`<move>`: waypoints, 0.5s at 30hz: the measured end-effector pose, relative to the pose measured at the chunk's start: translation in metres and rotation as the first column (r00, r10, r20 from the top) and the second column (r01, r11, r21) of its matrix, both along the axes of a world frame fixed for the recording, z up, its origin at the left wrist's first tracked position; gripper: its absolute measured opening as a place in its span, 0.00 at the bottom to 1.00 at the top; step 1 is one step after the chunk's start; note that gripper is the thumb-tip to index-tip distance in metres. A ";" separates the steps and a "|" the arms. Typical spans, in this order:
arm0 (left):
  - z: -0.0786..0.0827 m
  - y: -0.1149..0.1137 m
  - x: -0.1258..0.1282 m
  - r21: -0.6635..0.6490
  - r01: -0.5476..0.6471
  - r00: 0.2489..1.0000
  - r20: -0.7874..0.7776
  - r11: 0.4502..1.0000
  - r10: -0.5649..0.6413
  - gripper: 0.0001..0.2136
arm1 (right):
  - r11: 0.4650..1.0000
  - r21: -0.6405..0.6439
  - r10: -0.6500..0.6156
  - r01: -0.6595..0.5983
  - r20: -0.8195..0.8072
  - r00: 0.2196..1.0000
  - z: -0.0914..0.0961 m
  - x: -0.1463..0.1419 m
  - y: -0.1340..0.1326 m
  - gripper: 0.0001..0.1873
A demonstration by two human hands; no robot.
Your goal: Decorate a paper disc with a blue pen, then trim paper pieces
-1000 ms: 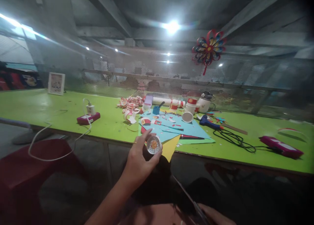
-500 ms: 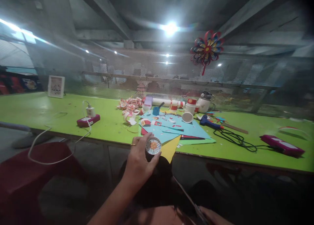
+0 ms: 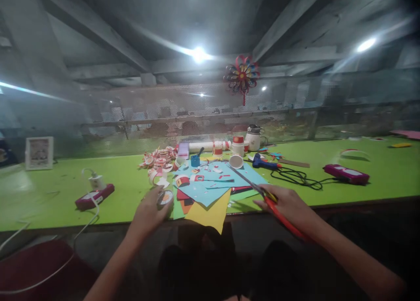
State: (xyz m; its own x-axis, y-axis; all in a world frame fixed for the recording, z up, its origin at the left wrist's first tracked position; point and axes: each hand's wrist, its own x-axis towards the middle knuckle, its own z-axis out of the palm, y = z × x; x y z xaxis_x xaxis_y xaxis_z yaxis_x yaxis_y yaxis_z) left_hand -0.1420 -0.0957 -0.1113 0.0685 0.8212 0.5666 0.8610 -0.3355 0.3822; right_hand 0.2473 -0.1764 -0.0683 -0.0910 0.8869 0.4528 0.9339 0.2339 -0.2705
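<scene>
My left hand (image 3: 147, 214) is closed around a small round piece with a patterned face (image 3: 166, 197), low over the table's front edge. Scissors (image 3: 279, 215) with red and yellow handles are gripped in my right hand (image 3: 293, 208). Their blades point up and left, across blue paper sheets (image 3: 210, 192). Between my hands, a yellow sheet (image 3: 215, 213) hangs past the table edge. A white paper cup (image 3: 236, 161) lies on its side beyond the scissor tips. Cut cup pieces with red print, such as one ring (image 3: 182, 180), rest on the blue paper.
On the green table (image 3: 127, 178) lie a blue glue gun (image 3: 264, 162) with a coiled black cable, and purple power strips at left (image 3: 95, 197) and right (image 3: 346, 174). A pile of cut rings (image 3: 159, 157), stacked cups (image 3: 238, 146) and a kettle (image 3: 253, 138) stand behind.
My left hand has moved left with the round piece, which now faces more sideways. My right hand has risen from low in the view to the table edge with the scissors. The view has shifted right.
</scene>
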 end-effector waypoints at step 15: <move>0.053 0.104 -0.082 -0.239 -0.333 0.940 -0.007 0.912 0.341 0.16 | 0.984 -0.141 -0.090 0.111 0.143 0.986 -0.019 -0.001 0.108 0.24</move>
